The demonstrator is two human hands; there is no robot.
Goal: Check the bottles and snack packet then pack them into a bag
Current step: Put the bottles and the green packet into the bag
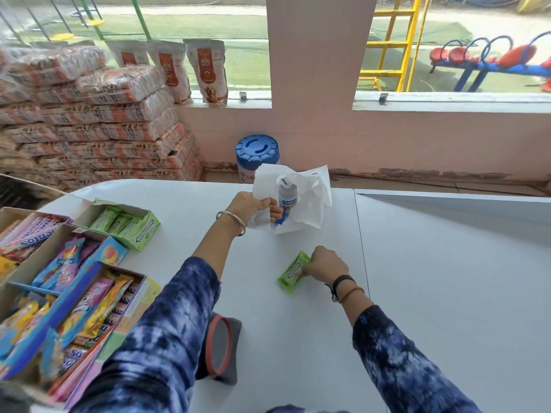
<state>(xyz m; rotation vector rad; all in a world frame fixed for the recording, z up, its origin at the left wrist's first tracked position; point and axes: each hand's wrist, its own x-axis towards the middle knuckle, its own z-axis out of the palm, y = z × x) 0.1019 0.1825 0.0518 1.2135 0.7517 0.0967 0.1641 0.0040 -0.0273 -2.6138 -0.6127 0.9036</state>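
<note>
A white bag (313, 201) stands on the white table (432, 278) near its far edge. Inside it lies a bottle (287, 198) with a blue and white label, seen through the bag's mouth. My left hand (253, 205) grips the bag's left edge and holds it open. Closer to me, a green snack packet (292, 274) lies flat on the table. My right hand (326, 262) pinches the packet's right side with its fingers closed on it.
Open boxes of sweets and candy bars (68, 290) fill the left of the table, with a green gum box (128, 222) behind them. A grey and red round object (220, 347) sits near me. A blue-lidded jar (258, 158) stands behind the bag. Stacked sacks (98, 120) rise at the left wall.
</note>
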